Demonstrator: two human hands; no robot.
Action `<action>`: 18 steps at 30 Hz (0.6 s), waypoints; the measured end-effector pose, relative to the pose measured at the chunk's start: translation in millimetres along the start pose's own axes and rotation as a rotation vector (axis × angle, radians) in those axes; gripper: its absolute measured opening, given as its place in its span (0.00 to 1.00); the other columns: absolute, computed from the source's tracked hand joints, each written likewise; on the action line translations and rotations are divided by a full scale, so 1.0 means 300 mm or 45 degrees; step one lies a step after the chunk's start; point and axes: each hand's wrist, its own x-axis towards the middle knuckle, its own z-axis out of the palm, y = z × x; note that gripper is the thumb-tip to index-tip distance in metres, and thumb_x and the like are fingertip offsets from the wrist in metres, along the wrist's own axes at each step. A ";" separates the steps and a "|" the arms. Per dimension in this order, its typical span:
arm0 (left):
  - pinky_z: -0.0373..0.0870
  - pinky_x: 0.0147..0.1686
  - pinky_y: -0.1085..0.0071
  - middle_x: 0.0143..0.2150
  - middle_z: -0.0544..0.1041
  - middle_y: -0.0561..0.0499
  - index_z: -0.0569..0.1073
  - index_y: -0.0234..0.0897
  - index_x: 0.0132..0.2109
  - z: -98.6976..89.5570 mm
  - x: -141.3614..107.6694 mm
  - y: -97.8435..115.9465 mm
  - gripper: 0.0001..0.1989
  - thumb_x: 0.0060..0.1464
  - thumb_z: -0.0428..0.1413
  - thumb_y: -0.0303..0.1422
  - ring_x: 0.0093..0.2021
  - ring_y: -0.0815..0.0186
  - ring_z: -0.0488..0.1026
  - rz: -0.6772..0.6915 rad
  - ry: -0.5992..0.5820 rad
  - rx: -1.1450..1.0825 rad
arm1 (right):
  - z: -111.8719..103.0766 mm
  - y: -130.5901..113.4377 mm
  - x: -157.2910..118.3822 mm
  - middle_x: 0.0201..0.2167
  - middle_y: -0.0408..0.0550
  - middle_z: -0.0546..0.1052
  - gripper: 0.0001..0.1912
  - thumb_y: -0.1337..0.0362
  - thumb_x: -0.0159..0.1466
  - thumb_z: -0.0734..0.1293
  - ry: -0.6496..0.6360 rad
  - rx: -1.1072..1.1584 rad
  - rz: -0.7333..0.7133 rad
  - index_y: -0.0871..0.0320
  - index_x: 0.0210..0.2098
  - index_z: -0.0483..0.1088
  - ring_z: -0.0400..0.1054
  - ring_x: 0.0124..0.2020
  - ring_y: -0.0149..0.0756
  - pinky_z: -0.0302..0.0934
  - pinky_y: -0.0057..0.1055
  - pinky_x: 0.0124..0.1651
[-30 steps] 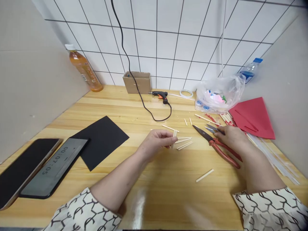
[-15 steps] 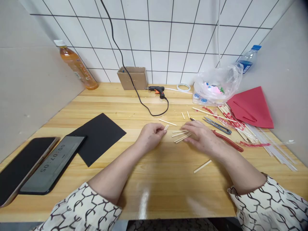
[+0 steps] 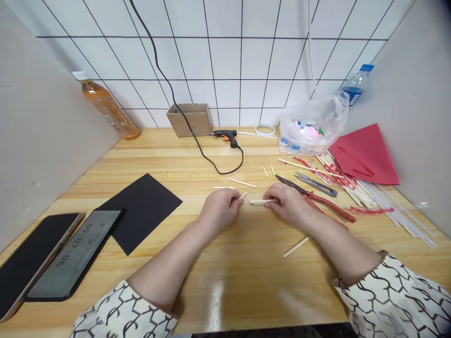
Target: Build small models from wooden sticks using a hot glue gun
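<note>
wooden stick ends [image 3: 262, 201] hidden by right hand [image 3: 289, 205]

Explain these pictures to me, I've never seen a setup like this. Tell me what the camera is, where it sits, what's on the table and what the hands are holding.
There is no machine here. These are a person's own two bare hands, filmed by one camera worn on the head, looking forward and down, so you see roughly what the wearer sees. The left hand pinches a short wooden stick. The right hand has its fingertips on wooden sticks lying on the table, though I can't tell whether it grips them. Nearby lie red-handled cutters, small scissors, black card, red paper, a glue gun and a phone showing a timer.
</note>
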 end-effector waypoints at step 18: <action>0.58 0.29 0.73 0.26 0.72 0.51 0.74 0.36 0.30 0.021 -0.016 0.009 0.10 0.51 0.48 0.31 0.29 0.67 0.65 -0.048 -0.039 -0.334 | -0.031 -0.002 -0.021 0.33 0.49 0.71 0.05 0.68 0.55 0.64 0.099 0.053 0.061 0.58 0.33 0.67 0.64 0.37 0.39 0.58 0.36 0.41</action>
